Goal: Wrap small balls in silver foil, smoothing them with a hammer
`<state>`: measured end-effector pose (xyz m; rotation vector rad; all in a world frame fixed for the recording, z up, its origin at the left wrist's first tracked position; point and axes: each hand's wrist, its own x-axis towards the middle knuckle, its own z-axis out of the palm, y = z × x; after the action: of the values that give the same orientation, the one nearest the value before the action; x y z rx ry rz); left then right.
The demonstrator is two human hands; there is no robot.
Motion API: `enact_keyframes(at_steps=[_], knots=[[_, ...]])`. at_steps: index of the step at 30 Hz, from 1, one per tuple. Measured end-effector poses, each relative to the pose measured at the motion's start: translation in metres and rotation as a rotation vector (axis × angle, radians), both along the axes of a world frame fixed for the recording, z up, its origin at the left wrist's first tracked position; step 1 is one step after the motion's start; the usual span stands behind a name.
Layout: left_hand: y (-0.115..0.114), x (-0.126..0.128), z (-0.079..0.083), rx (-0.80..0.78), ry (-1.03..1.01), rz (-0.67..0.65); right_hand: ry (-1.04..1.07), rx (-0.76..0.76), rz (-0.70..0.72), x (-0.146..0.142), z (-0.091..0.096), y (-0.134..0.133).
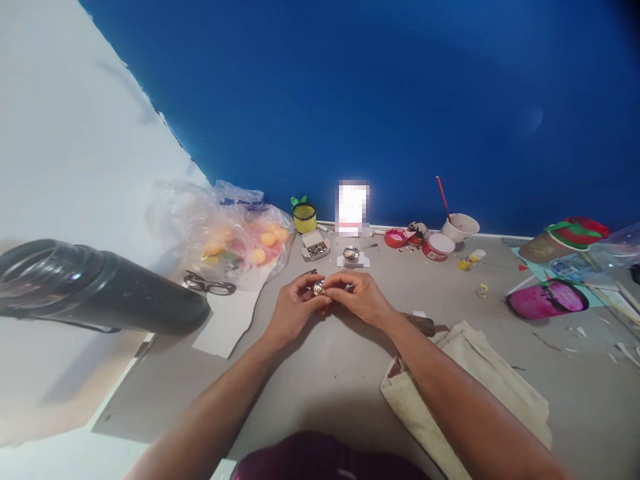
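On the bench, a beige cloth bag lay at four o'clock from the shiny ball, partly under the right forearm. The ball sat between the two hands; it looked round, too small to tell a long axis or which way it pointed. The left hand gripped it in its fingertips, and the right hand was closed in a pinch against its three o'clock side. Farther off, a second ball rested on white paper at one o'clock, and a box of beads stood at twelve.
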<state>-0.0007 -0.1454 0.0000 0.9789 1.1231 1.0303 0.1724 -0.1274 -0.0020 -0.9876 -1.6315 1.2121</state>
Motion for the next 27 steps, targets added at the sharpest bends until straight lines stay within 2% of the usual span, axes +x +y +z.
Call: enact_keyframes(at_steps=[5,12,21,27], knots=[[0.001,-0.001,0.001,0.011,0.036,-0.028,-0.142,0.233,-0.023,0.001,-0.004,0.001],[0.004,-0.008,0.003,-0.017,0.069,-0.061,-0.241,0.381,0.073,0.005,-0.008,0.003],[0.005,-0.013,0.009,0.019,0.068,-0.106,-0.119,0.218,0.114,0.007,0.011,-0.001],[0.005,-0.008,0.003,0.024,-0.050,-0.088,0.031,0.006,0.028,-0.002,0.005,-0.006]])
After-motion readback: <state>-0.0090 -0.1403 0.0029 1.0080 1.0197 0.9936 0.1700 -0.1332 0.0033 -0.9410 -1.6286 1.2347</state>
